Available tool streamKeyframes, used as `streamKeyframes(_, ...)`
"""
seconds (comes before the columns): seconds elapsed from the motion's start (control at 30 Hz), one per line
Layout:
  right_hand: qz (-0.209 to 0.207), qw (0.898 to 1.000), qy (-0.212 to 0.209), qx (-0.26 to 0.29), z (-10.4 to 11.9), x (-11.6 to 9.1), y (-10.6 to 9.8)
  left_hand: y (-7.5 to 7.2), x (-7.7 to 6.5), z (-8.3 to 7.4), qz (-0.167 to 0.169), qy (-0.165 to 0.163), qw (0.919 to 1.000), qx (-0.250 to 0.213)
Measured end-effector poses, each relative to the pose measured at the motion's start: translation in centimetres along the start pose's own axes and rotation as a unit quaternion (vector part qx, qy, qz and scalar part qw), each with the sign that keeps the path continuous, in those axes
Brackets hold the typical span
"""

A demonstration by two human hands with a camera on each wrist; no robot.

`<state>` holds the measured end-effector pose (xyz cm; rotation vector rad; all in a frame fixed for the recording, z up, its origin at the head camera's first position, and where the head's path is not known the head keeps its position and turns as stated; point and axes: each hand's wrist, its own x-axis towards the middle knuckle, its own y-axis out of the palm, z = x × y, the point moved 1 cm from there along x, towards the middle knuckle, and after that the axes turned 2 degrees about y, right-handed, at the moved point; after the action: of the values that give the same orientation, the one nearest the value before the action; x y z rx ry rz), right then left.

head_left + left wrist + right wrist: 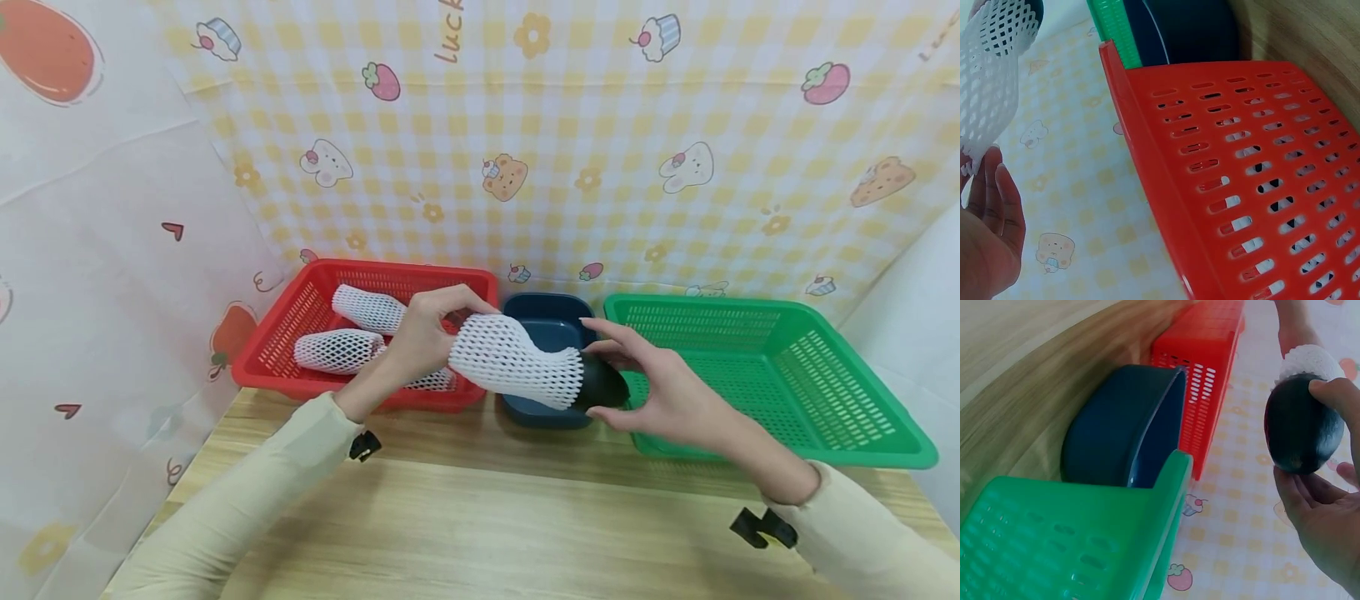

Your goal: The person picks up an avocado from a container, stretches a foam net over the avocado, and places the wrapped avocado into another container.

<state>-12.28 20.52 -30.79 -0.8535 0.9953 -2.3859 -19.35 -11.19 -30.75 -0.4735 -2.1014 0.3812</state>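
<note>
Above the dark blue bin [551,417], a white foam net sleeve [510,358] is held nearly level between both hands. A dark, glossy, rounded eggplant [606,385] sticks out of its right end; the rest lies hidden in the net. At the sleeve's left end my left hand [427,337] holds the netting with its fingers. My right hand [671,392] grips the bare dark end, thumb on one side and fingers on the other, as the right wrist view shows. That end [1304,425] looks smooth and oval there.
On the left stands a red basket [300,386] with several white-netted pieces [337,350] in it. A green basket [787,458] stands on the right, the dark blue bin between them. All rest on a wooden table [480,525] before a patterned cloth [555,208].
</note>
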Motion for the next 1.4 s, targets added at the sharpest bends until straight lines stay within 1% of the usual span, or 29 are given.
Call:
streamKeyframes(0.1, 0.022, 0.997, 0.049, 0.054, 0.0, 0.0, -0.2, 0.1, 0.0, -0.1, 0.003, 0.001, 1.0, -0.002)
streamKeyframes(0.17, 0.039, 0.992, 0.074, 0.099, 0.1, 0.1, -0.5, 0.1, 0.1, -0.1, 0.003, 0.002, 1.0, -0.002)
streamKeyframes(0.27, 0.059, 0.983, 0.102, 0.144, 0.3, 0.2, -0.7, 0.2, 0.1, -0.1, 0.002, 0.005, 1.0, -0.007)
streamKeyframes(0.33, 0.067, 0.977, 0.117, 0.163, 0.4, 0.3, -0.8, 0.3, 0.1, 0.0, 0.001, 0.008, 0.9999, -0.011)
streamKeyframes(0.4, 0.068, 0.975, 0.128, 0.168, 0.6, 0.4, -0.7, 0.5, 0.1, 0.1, 0.003, 0.012, 0.9998, -0.017)
streamKeyframes(0.47, 0.067, 0.974, 0.13, 0.173, 0.7, 0.4, -0.6, 0.6, 0.1, 0.2, 0.006, 0.015, 0.9996, -0.021)
streamKeyframes(0.57, 0.063, 0.979, 0.113, 0.156, 0.7, 0.5, -0.3, 0.8, 0.1, 0.3, 0.013, 0.017, 0.9995, -0.023)
streamKeyframes(0.7, 0.055, 0.991, 0.064, 0.099, 0.7, 0.6, 0.0, 0.7, 0.1, 0.2, 0.022, 0.009, 0.9996, -0.012)
streamKeyframes(0.8, 0.05, 0.996, 0.042, 0.063, 0.7, 0.5, 0.1, 0.2, 0.2, 0.0, 0.04, -0.013, 0.9991, 0.004)
streamKeyframes(0.87, 0.049, 0.997, 0.04, 0.052, 0.5, 0.4, 0.0, -0.3, 0.4, -0.3, 0.071, -0.039, 0.9965, 0.019)
streamKeyframes(0.9, 0.048, 0.997, 0.042, 0.048, 0.5, 0.3, 0.0, -0.7, 0.5, -0.5, 0.096, -0.054, 0.9935, 0.029)
streamKeyframes(0.97, 0.047, 0.997, 0.046, 0.042, 0.3, 0.3, -0.1, -1.5, 0.9, -0.9, 0.154, -0.079, 0.9834, 0.054)
streamKeyframes(1.03, 0.048, 0.997, 0.049, 0.036, 0.1, 0.2, -0.2, -2.2, 1.3, -1.4, 0.206, -0.091, 0.97, 0.091)
streamKeyframes(1.07, 0.048, 0.997, 0.051, 0.033, 0.0, 0.2, -0.2, -2.5, 1.5, -1.8, 0.222, -0.093, 0.9645, 0.108)
streamKeyframes(1.13, 0.047, 0.997, 0.055, 0.03, -0.2, 0.3, -0.3, -2.5, 1.8, -2.8, 0.238, -0.084, 0.9576, 0.14)
streamKeyframes(1.23, 0.045, 0.997, 0.056, 0.03, -0.5, 0.4, -0.3, -1.5, 2.1, -4.4, 0.246, -0.052, 0.9503, 0.184)
streamKeyframes(1.27, 0.045, 0.997, 0.056, 0.032, -0.6, 0.4, -0.4, -0.9, 2.1, -5.0, 0.254, -0.039, 0.9457, 0.198)
streamKeyframes(1.33, 0.046, 0.997, 0.057, 0.036, -0.7, 0.5, -0.3, 0.0, 2.2, -6.0, 0.276, -0.013, 0.934, 0.226)
streamKeyframes(1.4, 0.046, 0.997, 0.059, 0.036, -0.8, 0.6, -0.3, 0.5, 2.2, -6.9, 0.299, -0.006, 0.9195, 0.255)
